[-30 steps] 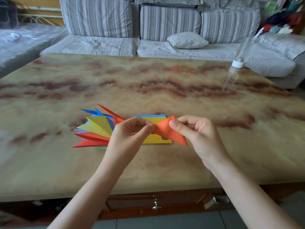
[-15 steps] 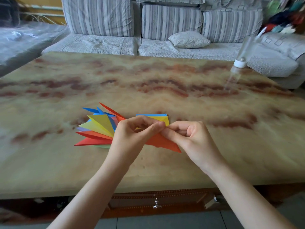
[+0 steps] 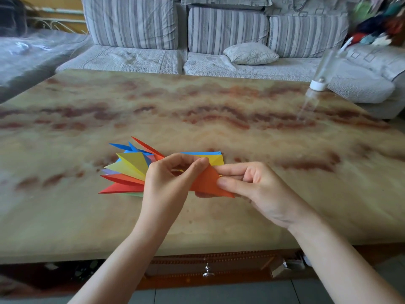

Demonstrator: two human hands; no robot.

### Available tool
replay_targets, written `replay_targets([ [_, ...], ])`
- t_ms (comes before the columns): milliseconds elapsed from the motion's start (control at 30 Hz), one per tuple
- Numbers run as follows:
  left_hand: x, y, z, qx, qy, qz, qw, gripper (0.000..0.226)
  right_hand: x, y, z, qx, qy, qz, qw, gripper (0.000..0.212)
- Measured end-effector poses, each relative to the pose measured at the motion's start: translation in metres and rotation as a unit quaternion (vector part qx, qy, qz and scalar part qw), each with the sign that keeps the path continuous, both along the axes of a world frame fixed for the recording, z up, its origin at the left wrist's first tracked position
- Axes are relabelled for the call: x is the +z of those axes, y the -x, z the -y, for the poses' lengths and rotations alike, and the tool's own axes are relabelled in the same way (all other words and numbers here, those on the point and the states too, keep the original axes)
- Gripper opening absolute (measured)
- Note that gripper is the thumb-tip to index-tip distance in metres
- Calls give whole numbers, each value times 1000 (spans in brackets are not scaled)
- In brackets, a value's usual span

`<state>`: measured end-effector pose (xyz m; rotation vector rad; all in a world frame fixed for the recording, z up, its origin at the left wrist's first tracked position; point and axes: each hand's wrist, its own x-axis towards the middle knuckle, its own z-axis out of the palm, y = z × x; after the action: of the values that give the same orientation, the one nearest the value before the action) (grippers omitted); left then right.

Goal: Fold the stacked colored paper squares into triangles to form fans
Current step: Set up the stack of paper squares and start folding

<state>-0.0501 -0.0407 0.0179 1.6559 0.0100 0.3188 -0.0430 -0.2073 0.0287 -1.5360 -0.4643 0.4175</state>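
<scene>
Our left hand [image 3: 166,185] and right hand [image 3: 258,189] still pinch the orange triangle [image 3: 206,183], each grip closed on it. It sits lower than a second ago.

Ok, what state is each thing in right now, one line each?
orange paper: folded into a triangle, held by both hands.
left hand: pinches its left part.
right hand: pinches its right side.
folded triangles: fanned out on the table.
paper squares: stacked flat, yellow on top.
clear bottle: upright.

Both hands' fingers [image 3: 228,171] pinch an orange paper triangle [image 3: 208,183] above the table [image 3: 219,227].
</scene>
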Motion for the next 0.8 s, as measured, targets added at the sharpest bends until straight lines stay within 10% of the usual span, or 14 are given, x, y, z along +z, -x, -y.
replay_targets([
  [800,3,-2,-6,-12,21,-15,1000,16,-2,-6,11,114,-18,-33,993,67],
])
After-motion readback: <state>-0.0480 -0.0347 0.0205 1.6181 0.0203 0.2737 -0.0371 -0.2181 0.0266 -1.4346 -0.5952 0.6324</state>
